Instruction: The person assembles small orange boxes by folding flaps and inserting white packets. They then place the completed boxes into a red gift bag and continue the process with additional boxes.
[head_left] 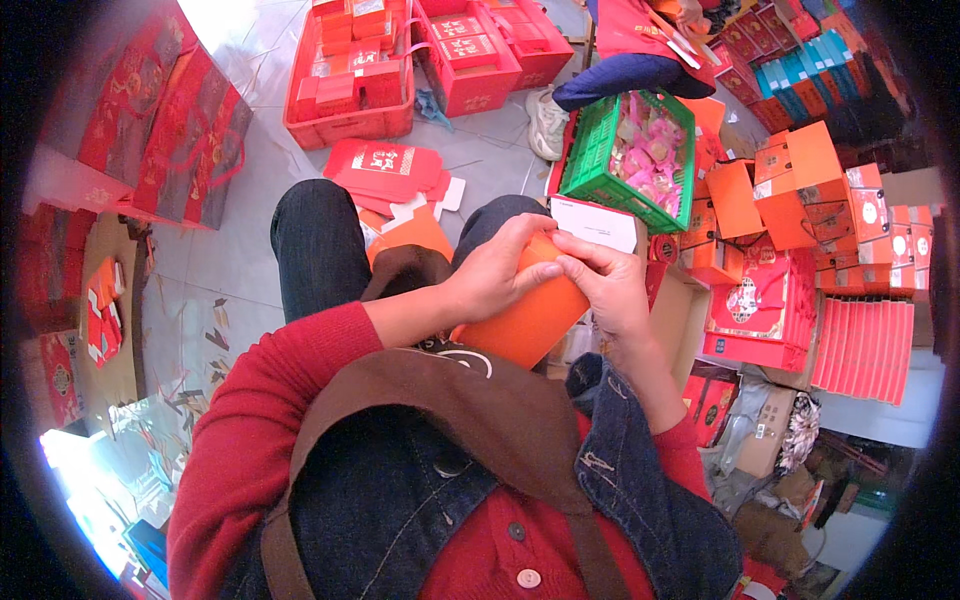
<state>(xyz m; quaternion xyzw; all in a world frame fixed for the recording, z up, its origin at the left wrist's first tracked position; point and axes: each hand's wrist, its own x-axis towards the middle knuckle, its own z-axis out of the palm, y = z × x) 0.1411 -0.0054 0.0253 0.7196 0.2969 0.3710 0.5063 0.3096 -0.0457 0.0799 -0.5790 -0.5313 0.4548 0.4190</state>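
An orange cardboard box (527, 322) lies tilted over my lap, its far end between my two hands. My left hand (497, 270) wraps around its left side, with the thumb across the top. From the other side, my right hand (606, 282) pinches the far edge, and the fingertips of both hands nearly meet there. The box's near end reaches down to my brown apron (440, 395). Beyond my left hand, an orange flat piece of card (415, 236) shows between my knees.
Red flat cartons (385, 172) lie on the floor ahead. Past them stand red crates (350, 125) of small boxes. A green basket (588, 160) holds pink-wrapped items, near a seated person (640, 40). Orange boxes (800, 185) are stacked at right, and red gift bags (195, 140) stand left.
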